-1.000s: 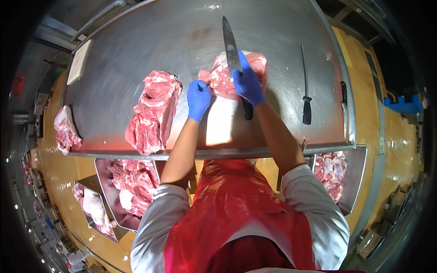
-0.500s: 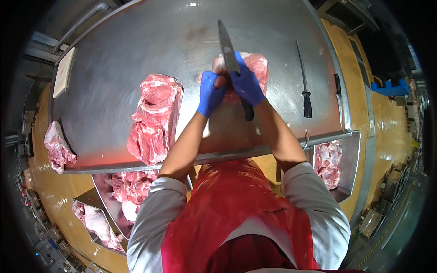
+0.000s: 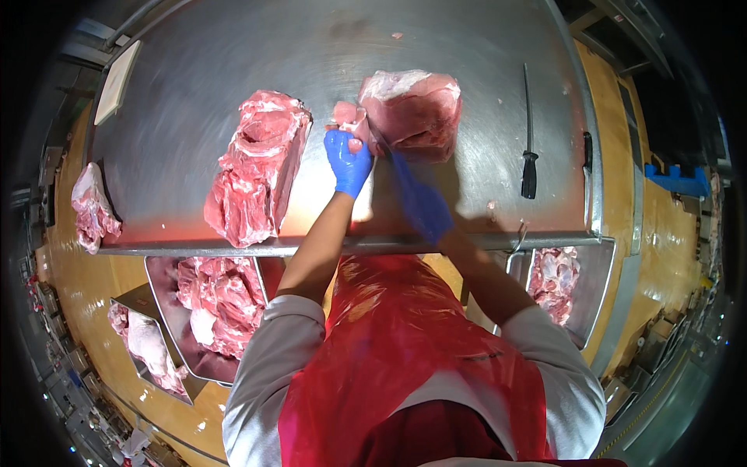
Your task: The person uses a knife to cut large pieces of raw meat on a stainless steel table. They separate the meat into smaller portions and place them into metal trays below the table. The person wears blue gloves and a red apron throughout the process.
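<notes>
In a blue glove, my left hand (image 3: 348, 165) grips a smaller piece of raw meat (image 3: 352, 122) at the left side of a large pink cut of meat (image 3: 412, 117) with a white fat edge. My right hand (image 3: 421, 204), also gloved in blue and smeared by motion, is closed on a knife; its handle is hidden in the glove. The knife blade (image 3: 379, 140) points away from me, along the gap between the small piece and the large cut. A long slab of raw meat (image 3: 261, 167) lies on the table left of my left hand.
A sharpening steel (image 3: 529, 156) and a second knife (image 3: 587, 148) lie at the right of the metal table (image 3: 482, 86). At the left are a white board (image 3: 118, 82) and a meat piece (image 3: 95, 206). Metal bins (image 3: 165, 292) (image 3: 595, 288) holding meat stand below the near edge.
My right hand has come nearer to me and the knife has swung down beside the large cut. My left hand has shifted slightly left with the smaller piece, which now shows apart from the large cut.
</notes>
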A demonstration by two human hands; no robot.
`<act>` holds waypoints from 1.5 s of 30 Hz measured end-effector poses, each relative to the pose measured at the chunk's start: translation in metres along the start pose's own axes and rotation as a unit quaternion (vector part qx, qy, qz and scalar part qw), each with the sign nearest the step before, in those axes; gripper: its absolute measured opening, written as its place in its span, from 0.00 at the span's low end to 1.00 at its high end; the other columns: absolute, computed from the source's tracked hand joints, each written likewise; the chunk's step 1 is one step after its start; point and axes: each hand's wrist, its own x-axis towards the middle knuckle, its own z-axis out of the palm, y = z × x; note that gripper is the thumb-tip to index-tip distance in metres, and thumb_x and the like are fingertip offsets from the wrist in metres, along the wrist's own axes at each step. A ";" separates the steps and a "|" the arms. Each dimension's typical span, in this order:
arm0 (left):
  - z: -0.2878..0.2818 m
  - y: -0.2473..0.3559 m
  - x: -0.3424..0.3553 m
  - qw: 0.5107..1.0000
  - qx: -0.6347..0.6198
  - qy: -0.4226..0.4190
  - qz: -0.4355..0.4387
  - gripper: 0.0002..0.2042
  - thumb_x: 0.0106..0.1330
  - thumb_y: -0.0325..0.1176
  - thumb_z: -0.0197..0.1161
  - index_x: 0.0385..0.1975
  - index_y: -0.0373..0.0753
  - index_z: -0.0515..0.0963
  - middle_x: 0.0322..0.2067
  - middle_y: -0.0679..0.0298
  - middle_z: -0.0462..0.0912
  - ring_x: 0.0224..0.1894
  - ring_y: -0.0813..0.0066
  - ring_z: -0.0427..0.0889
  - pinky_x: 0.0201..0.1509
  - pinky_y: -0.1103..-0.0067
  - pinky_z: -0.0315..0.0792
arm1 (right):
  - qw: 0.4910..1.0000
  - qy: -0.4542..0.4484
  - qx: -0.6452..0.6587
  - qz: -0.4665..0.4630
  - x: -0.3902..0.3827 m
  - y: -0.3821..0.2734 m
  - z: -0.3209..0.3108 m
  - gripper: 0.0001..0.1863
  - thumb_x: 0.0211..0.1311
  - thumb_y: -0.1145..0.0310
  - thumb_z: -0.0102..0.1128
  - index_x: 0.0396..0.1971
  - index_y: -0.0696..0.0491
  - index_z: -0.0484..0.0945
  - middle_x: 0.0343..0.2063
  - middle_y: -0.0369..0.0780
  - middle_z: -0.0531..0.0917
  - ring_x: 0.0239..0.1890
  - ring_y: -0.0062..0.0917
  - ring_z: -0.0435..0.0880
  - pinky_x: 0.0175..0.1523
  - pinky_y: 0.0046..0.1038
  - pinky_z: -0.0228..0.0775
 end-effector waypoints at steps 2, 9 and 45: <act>-0.020 -0.008 -0.009 0.988 0.110 -0.080 -0.073 0.05 0.53 0.28 0.59 0.26 0.38 0.71 0.31 0.52 0.74 0.37 0.47 0.73 0.46 0.57 0.68 | 0.999 -0.026 -0.019 0.003 -0.035 0.012 -0.012 0.35 0.67 0.73 0.46 0.74 0.47 0.53 0.27 0.48 0.82 0.24 0.43 0.81 0.32 0.43 0.73; -0.079 0.060 0.023 0.902 0.236 -0.338 -0.127 0.29 0.51 0.45 0.68 0.56 0.50 0.73 0.59 0.51 0.69 0.62 0.39 0.64 0.61 0.43 0.56 | 0.992 -0.074 -0.055 0.087 -0.034 -0.024 -0.086 0.40 0.63 0.74 0.48 0.76 0.43 0.48 0.28 0.47 0.84 0.24 0.46 0.82 0.30 0.45 0.75; -0.018 -0.008 -0.001 0.928 -0.097 -0.359 0.020 0.05 0.54 0.30 0.61 0.31 0.42 0.78 0.33 0.53 0.81 0.36 0.49 0.81 0.37 0.60 0.75 | 0.973 -0.064 0.005 0.220 -0.013 -0.014 0.004 0.42 0.62 0.71 0.51 0.75 0.41 0.47 0.34 0.56 0.82 0.33 0.53 0.82 0.41 0.50 0.74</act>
